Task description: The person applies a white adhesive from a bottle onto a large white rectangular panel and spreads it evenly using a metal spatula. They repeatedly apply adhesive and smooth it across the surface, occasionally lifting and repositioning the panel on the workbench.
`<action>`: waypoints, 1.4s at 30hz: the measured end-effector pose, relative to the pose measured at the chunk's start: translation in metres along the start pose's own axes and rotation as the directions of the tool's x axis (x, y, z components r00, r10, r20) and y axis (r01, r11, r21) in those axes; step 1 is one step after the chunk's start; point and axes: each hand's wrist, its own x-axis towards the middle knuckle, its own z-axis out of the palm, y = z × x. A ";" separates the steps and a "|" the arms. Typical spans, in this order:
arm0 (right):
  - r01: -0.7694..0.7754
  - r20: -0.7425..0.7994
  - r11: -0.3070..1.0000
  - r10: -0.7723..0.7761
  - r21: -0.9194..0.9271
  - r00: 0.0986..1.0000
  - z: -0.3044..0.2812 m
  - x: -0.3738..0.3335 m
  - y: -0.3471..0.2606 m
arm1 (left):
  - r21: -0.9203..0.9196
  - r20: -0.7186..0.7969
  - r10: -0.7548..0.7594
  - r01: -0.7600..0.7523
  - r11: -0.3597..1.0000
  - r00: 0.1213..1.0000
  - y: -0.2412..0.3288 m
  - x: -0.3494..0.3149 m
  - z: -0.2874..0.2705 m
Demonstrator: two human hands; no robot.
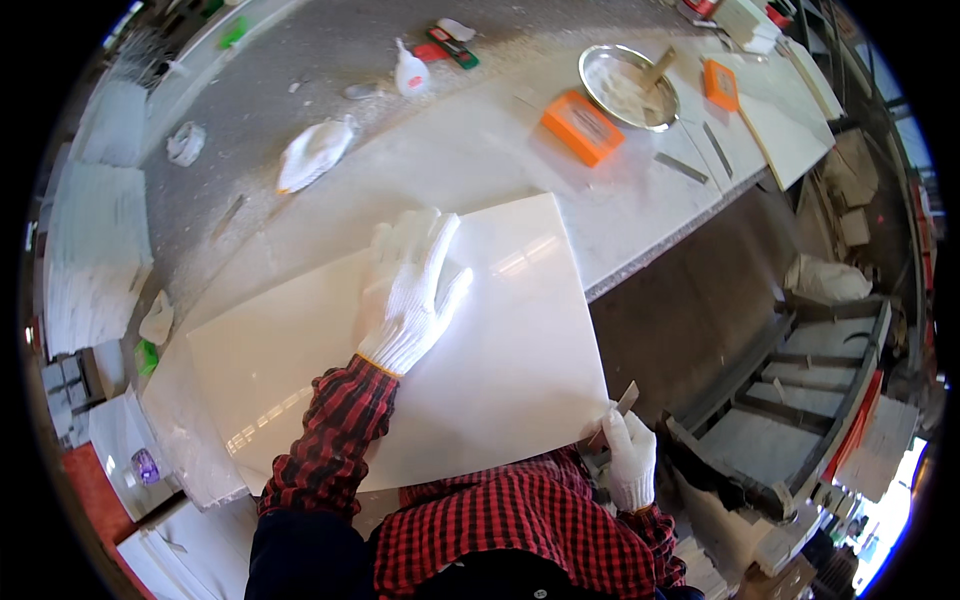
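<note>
A glossy white rectangular slab (pixel 500 350) lies in front of me on the worktable, its near edge close to my body. My left hand (pixel 410 290), in a white knit glove, rests flat on the middle of it with the fingers stretched out. Just off the slab's near right corner, my gloved right hand (pixel 630 460) is closed around a thin flat metal scraper blade (pixel 627 398). The blade's tip pokes up above the fingers, and the hand hides the rest of it. Whether the blade touches the slab's edge I cannot tell.
Farther back stand a metal bowl (pixel 615 85) of pale paste, two orange boxes (pixel 582 128) (pixel 720 85) and loose metal strips (pixel 682 168). A white glove (pixel 316 155) and a squeeze bottle (pixel 410 72) lie at far left. Beyond the table's right edge is a metal frame (pixel 790 390).
</note>
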 end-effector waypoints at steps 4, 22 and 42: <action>0.039 -0.089 0.997 -0.045 -0.067 0.995 0.006 -0.003 0.010 | -0.078 0.002 -0.001 0.001 0.997 1.000 0.001 -0.002 0.003; 0.022 0.002 0.999 -0.022 0.037 1.000 0.013 0.032 0.054 | -0.165 -0.001 0.003 -0.003 0.986 1.000 0.013 0.019 -0.035; 0.325 -0.220 0.943 -0.332 -0.069 0.917 -0.008 0.051 0.055 | -0.185 0.320 -0.155 0.222 0.957 0.935 0.002 0.048 -0.048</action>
